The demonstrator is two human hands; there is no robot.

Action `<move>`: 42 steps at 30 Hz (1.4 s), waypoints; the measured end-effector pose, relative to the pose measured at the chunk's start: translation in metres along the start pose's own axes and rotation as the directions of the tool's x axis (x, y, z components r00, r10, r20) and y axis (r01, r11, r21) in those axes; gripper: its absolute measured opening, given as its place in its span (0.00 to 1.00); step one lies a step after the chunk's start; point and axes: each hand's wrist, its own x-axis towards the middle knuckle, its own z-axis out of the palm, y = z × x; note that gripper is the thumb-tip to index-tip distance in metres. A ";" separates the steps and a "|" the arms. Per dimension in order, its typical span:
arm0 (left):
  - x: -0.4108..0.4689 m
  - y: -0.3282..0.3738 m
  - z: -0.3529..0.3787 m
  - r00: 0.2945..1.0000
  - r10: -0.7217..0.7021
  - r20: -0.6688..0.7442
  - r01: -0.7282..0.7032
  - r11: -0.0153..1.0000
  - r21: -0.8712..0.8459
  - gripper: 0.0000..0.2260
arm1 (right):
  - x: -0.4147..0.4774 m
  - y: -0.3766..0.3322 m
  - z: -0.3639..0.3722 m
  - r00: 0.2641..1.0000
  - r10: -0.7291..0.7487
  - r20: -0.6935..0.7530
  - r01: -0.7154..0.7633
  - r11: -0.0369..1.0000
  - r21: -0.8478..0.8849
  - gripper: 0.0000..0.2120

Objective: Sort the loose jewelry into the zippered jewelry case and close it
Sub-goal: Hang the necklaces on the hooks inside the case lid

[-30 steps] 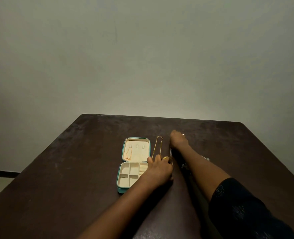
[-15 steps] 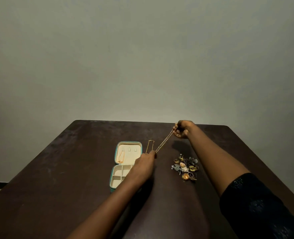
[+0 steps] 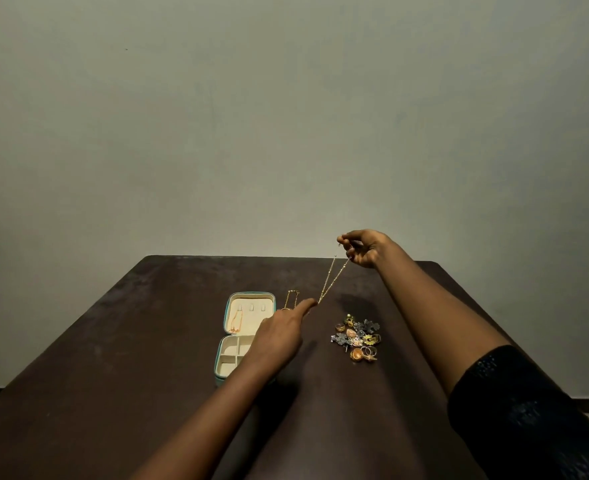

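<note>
A teal zippered jewelry case (image 3: 229, 306) lies open on the dark table, its cream lid holding an orange-gold chain (image 3: 235, 322) and its lower tray split into compartments. My right hand (image 3: 364, 247) is raised above the far table edge, pinching the two ends of a thin gold necklace (image 3: 331, 280). The necklace runs taut down to my left hand (image 3: 279, 332), whose fingertips hold its lower loop just right of the case. Another gold chain (image 3: 291, 299) lies flat beside the lid. A pile of loose jewelry (image 3: 357, 339), rings and earrings, sits to the right.
The dark brown table (image 3: 113, 393) stands against a plain grey wall (image 3: 286, 116). My left forearm crosses over the case's lower right corner. A dark sleeve (image 3: 514, 410) covers my right upper arm at the lower right.
Both hands picked the thin necklace up off the table. My right hand rose up and away, stretching it taut; my left hand follows with the lower end. The jewelry pile is uncovered.
</note>
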 end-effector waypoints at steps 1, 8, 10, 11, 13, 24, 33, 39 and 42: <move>-0.001 0.001 -0.001 1.000 0.012 -0.007 -0.012 0.999 0.031 0.32 | -0.003 -0.002 0.001 1.000 -0.008 -0.003 0.008 1.000 -0.003 0.12; -0.007 0.008 -0.006 0.999 0.006 0.038 -0.013 0.981 0.192 0.32 | -0.030 -0.013 0.007 0.996 -0.075 0.042 0.074 0.997 0.011 0.10; -0.008 0.010 -0.008 0.999 -0.024 0.042 0.017 0.987 0.162 0.28 | -0.037 -0.017 0.010 0.993 -0.096 0.070 0.097 0.995 0.001 0.09; -0.008 0.010 -0.008 0.998 -0.043 0.036 0.039 0.993 0.115 0.24 | -0.041 -0.018 0.012 0.991 -0.108 0.080 0.108 0.994 -0.006 0.09; -0.009 0.010 -0.009 0.997 -0.078 0.019 0.078 0.997 0.009 0.17 | -0.049 -0.023 0.013 0.987 -0.131 0.089 0.132 0.991 -0.010 0.09; -0.015 0.004 -0.016 0.946 -0.268 0.185 0.321 0.670 -0.670 0.19 | -0.084 -0.033 0.016 0.972 -0.220 0.078 0.218 0.975 0.034 0.08; -0.015 0.000 -0.029 0.892 -0.274 0.358 0.159 -0.552 -0.818 0.08 | -0.093 -0.008 0.019 0.986 -0.163 0.033 0.146 0.945 0.293 0.08; -0.009 -0.009 -0.036 0.843 -0.452 0.293 -0.192 -0.760 -0.621 0.08 | -0.094 0.022 0.017 0.992 -0.126 -0.012 0.118 0.884 0.453 0.09; -0.003 -0.015 -0.038 0.782 -0.541 0.309 -0.254 -0.730 -0.634 0.09 | -0.095 0.035 0.019 0.995 -0.098 0.007 0.085 0.895 0.439 0.09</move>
